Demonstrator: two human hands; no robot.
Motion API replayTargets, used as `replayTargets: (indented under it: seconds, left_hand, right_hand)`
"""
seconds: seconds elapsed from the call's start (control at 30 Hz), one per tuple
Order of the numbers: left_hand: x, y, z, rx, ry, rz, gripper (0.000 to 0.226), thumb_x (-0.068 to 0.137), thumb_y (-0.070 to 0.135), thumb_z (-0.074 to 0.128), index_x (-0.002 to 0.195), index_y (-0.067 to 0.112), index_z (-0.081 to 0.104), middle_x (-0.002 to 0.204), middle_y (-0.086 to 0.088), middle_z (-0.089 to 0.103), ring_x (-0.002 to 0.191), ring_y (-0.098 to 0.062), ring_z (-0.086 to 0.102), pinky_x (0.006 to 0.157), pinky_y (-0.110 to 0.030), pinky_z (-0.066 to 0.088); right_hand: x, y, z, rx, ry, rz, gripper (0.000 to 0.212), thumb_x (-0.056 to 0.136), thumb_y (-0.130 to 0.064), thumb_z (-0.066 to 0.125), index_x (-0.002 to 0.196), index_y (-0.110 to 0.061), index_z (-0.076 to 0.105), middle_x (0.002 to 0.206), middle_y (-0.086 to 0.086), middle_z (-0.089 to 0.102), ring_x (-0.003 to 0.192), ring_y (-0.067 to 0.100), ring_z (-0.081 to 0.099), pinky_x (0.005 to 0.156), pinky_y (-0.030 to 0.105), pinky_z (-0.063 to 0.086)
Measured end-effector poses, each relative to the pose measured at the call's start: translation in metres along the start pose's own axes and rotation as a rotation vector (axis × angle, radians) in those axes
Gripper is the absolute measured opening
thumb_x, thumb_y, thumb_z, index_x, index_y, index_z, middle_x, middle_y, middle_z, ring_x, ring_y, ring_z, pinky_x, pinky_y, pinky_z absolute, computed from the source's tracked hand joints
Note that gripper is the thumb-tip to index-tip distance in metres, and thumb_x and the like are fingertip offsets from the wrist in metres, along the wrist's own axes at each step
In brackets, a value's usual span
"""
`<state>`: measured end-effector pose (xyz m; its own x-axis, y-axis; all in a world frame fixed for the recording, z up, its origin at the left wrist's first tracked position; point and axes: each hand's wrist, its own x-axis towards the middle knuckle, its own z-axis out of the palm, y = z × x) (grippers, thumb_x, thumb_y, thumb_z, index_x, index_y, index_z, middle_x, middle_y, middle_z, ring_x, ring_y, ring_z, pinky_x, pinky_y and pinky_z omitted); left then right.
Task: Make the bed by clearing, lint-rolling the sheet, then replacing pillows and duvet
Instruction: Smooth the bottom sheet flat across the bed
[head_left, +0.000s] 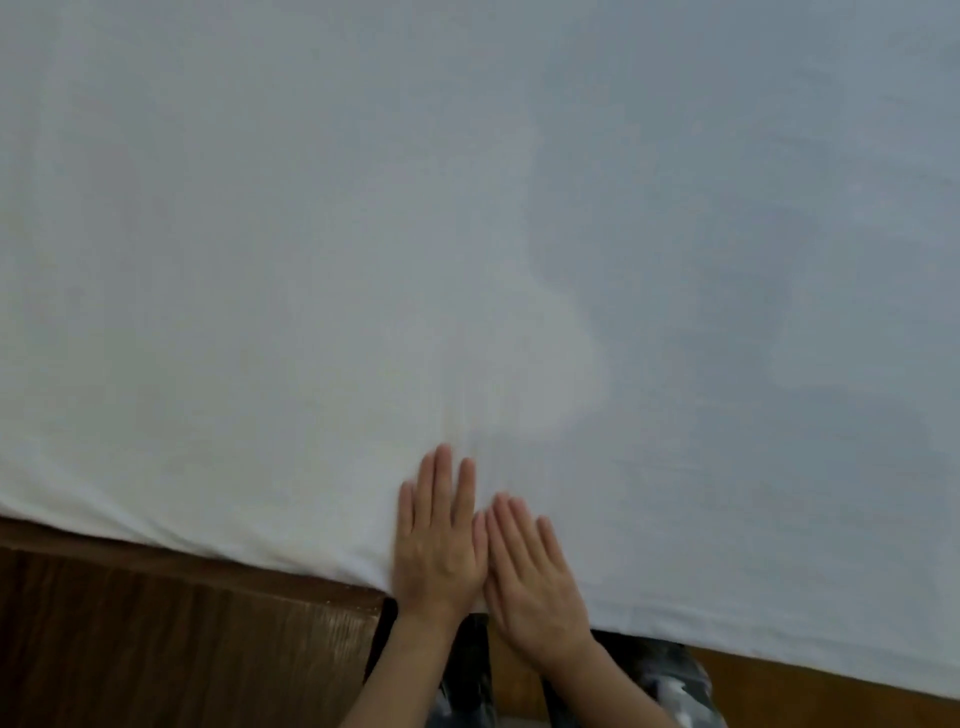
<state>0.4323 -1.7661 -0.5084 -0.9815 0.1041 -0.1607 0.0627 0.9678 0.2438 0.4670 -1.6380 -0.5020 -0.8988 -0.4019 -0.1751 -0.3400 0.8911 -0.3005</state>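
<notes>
A white sheet (363, 234) covers the mattress and fills almost the whole view. Both my hands lie flat on it near its front edge, side by side and touching. My left hand (439, 540) has straight fingers pointing away from me. My right hand (530, 577) lies just to its right, fingers straight and angled to the upper left. Neither hand holds anything. Small creases run in the sheet just beyond the fingertips. No pillows, duvet or lint roller are in view.
A dark wooden bed frame (182, 634) runs along the lower left under the sheet's edge. Lighter wood (831, 691) shows at the lower right. My patterned trouser legs (670, 686) stand against the bed below my hands.
</notes>
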Motion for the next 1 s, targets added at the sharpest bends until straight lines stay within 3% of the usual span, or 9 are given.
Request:
replayTargets:
  seconds: [0.17, 0.33, 0.43, 0.5, 0.63, 0.8, 1.0]
  left_hand:
    - [-0.005, 0.009, -0.019, -0.003, -0.134, -0.048, 0.055, 0.105, 0.034, 0.015, 0.151, 0.007, 0.023, 0.158, -0.02, 0.021, 0.148, -0.03, 0.015, 0.12, -0.044, 0.01]
    - [0.009, 0.043, -0.082, -0.03, -0.284, -0.076, 0.058, 0.105, 0.033, 0.017, 0.139, -0.005, 0.046, 0.15, -0.022, 0.037, 0.14, -0.031, 0.031, 0.118, -0.043, 0.015]
    - [0.022, 0.075, -0.13, -0.022, -0.298, -0.044, 0.045, 0.098, 0.024, 0.045, 0.135, -0.003, 0.051, 0.146, -0.023, 0.044, 0.135, -0.035, 0.042, 0.115, -0.047, 0.025]
    - [0.031, 0.098, -0.166, -0.048, -0.309, -0.038, 0.048, 0.093, 0.017, 0.06, 0.136, -0.001, 0.05, 0.147, -0.022, 0.043, 0.135, -0.035, 0.044, 0.112, -0.049, 0.031]
    - [0.031, 0.144, -0.231, -0.147, -0.373, -0.064, 0.047, 0.101, 0.022, 0.046, 0.145, 0.006, 0.041, 0.156, -0.012, 0.032, 0.142, -0.027, 0.033, 0.115, -0.039, 0.026]
    - [0.01, 0.191, -0.291, -0.334, -0.366, -0.071, 0.041, 0.101, 0.022, 0.045, 0.14, 0.01, 0.047, 0.149, -0.006, 0.043, 0.134, -0.023, 0.042, 0.108, -0.037, 0.035]
    - [-0.029, 0.214, -0.325, -0.392, -0.453, 0.038, 0.035, 0.101, 0.022, 0.047, 0.135, 0.013, 0.052, 0.141, -0.003, 0.051, 0.125, -0.02, 0.051, 0.1, -0.035, 0.041]
  right_hand:
    - [-0.006, 0.006, -0.031, 0.065, -0.136, -0.067, 0.052, 0.098, -0.027, 0.035, 0.145, -0.004, 0.035, 0.152, 0.012, 0.031, 0.144, 0.025, 0.025, 0.116, 0.04, 0.021]
    - [0.007, 0.031, -0.111, 0.106, -0.282, -0.039, 0.055, 0.101, -0.037, 0.025, 0.136, -0.004, 0.05, 0.146, 0.013, 0.044, 0.137, 0.024, 0.04, 0.108, 0.04, 0.04]
    - [0.004, 0.049, -0.171, 0.168, -0.317, 0.049, 0.064, 0.103, -0.042, 0.011, 0.139, -0.002, 0.046, 0.147, 0.014, 0.042, 0.137, 0.026, 0.04, 0.109, 0.044, 0.035]
    - [-0.006, 0.064, -0.206, 0.222, -0.322, 0.124, 0.065, 0.103, -0.046, 0.014, 0.14, -0.002, 0.043, 0.148, 0.016, 0.041, 0.137, 0.029, 0.04, 0.11, 0.046, 0.037]
    - [-0.04, 0.085, -0.289, 0.295, -0.357, 0.222, 0.067, 0.098, -0.051, 0.039, 0.15, -0.009, 0.028, 0.155, 0.009, 0.03, 0.141, 0.024, 0.031, 0.114, 0.036, 0.027]
    - [-0.103, 0.092, -0.378, 0.354, -0.269, 0.357, 0.069, 0.095, -0.053, 0.046, 0.15, -0.014, 0.027, 0.153, 0.005, 0.034, 0.137, 0.024, 0.036, 0.108, 0.037, 0.034]
    - [-0.19, 0.077, -0.428, 0.431, -0.114, 0.654, 0.068, 0.095, -0.055, 0.044, 0.151, -0.022, 0.025, 0.152, 0.0, 0.035, 0.136, 0.019, 0.037, 0.107, 0.036, 0.036]
